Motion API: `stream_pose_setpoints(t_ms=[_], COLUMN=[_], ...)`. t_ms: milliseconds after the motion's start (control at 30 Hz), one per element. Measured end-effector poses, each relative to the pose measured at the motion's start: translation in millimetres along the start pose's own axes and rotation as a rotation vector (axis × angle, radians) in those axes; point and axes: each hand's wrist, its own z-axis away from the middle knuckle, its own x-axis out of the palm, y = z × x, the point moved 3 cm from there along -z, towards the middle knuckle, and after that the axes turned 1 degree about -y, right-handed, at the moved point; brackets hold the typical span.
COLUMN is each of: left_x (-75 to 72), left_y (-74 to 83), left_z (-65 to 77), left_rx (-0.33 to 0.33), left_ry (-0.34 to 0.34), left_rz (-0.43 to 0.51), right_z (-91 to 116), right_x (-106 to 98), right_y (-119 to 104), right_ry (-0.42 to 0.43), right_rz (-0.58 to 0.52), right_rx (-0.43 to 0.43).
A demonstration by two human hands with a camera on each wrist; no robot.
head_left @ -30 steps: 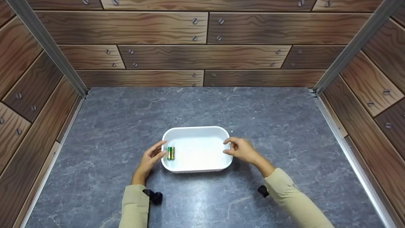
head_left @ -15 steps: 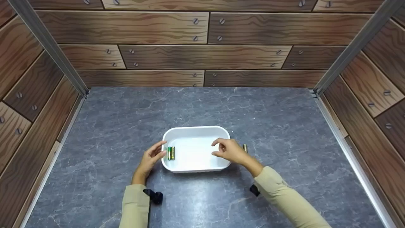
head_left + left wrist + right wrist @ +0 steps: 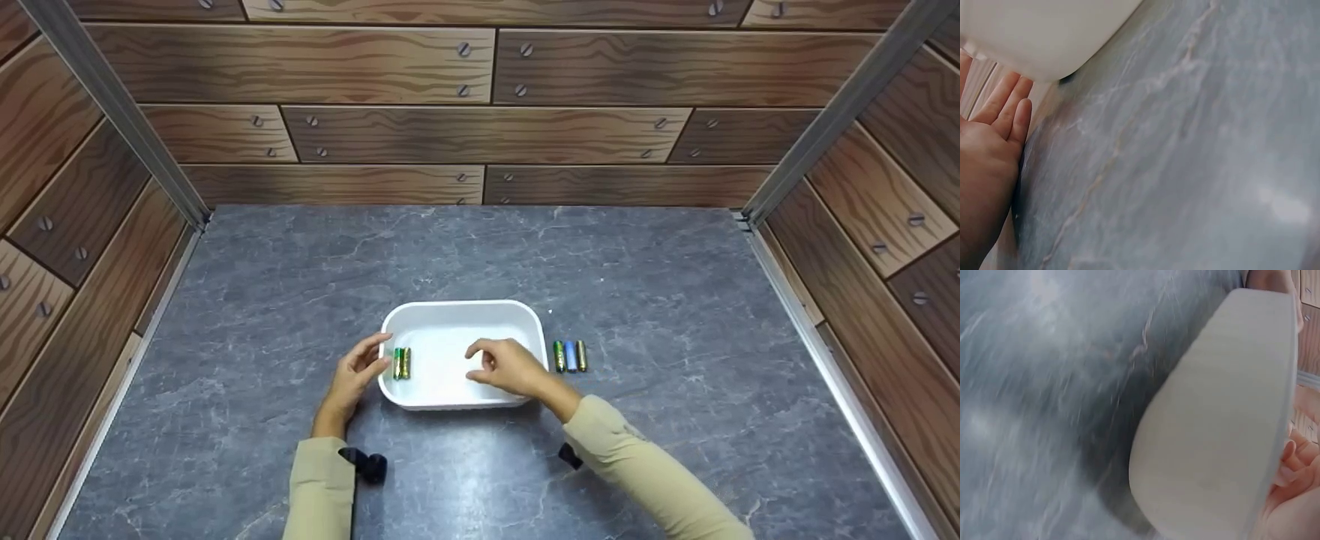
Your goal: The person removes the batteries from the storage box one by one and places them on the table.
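Though cropped in wrist views, right hand (image 3: 508,366) narrow in grip (left hand (image 3: 355,376) wide at tray rim (image 3: 457,303))

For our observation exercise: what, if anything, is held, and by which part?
Nothing is plainly held: the left hand touches the white container at its left rim; the right hand looks empty.

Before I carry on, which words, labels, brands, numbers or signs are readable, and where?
None readable.
Two green-and-gold cylindrical batteries in the white rounded tub: any print too small.
Three cylindrical batteries, green, blue and gold, on the grey marbled table: also too small.
Tub: none visible.
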Motion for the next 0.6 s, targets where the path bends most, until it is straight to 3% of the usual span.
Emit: stream_pose_setpoints(t_ms=[433, 600], left_x=[-2.5, -2.7], left_y=[-1.5, -1.9], left_z=[0.0, -0.4], left_rx=[0.029, 0.022], left_ry=[0.003, 0.008], left_rz=[0.032, 0.033], right_z=[-28.4, -39.6], right_x=[41.6, 52.1], right_y=[-13.1, -15.6], right_ry=[-0.018, -0.005], right_rz=[0.017, 0.03], right_rx=[0.017, 0.069])
